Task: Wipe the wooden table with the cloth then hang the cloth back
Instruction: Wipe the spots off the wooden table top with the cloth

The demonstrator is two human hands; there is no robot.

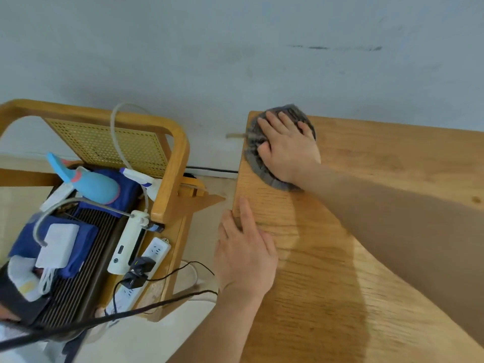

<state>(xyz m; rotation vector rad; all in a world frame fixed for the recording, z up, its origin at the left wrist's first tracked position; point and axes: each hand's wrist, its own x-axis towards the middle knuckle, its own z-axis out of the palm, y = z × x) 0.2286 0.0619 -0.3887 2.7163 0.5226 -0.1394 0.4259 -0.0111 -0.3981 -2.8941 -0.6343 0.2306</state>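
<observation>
Fingers of the right hand are lying spread and flat, pressing down on the grey cloth at the far left corner of the wooden table, upper middle of the frame. Left hand is resting palm-down on the table's left edge, fingers together, not gripping anything. Over on the lower left, a wooden chair with a cane back is acting as a catch-all: it's holding a blue whale-shaped toy, a spray bottle, a white power strip with a black plug in it, a white adapter on blue fabric and some tubing.
</observation>
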